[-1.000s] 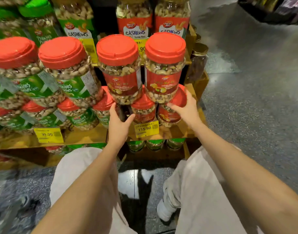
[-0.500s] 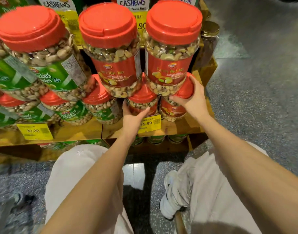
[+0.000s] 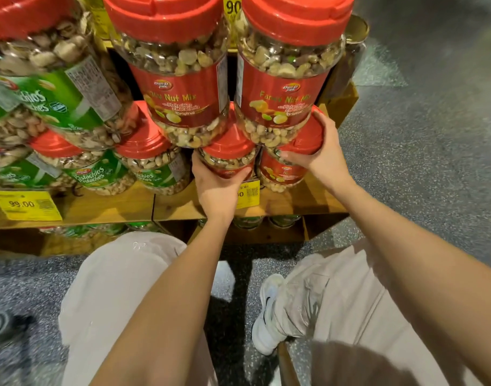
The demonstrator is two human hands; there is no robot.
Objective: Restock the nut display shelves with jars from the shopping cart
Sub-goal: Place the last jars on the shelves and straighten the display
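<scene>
In the middle of the frame, the left hand [image 3: 217, 190] wraps around a small clear plastic nut jar with a red lid [image 3: 229, 151] on the wooden shelf [image 3: 113, 203]. Just right of it, the right hand [image 3: 320, 160] grips a second small red-lidded nut jar [image 3: 283, 176]. Big red-label nut mix jars [image 3: 183, 87] sit on top of them.

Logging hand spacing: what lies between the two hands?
Head view: a yellow QR-code price tag, between the left hand gripping one red-lidded nut-mix jar and the right hand gripping the end jar.
</scene>
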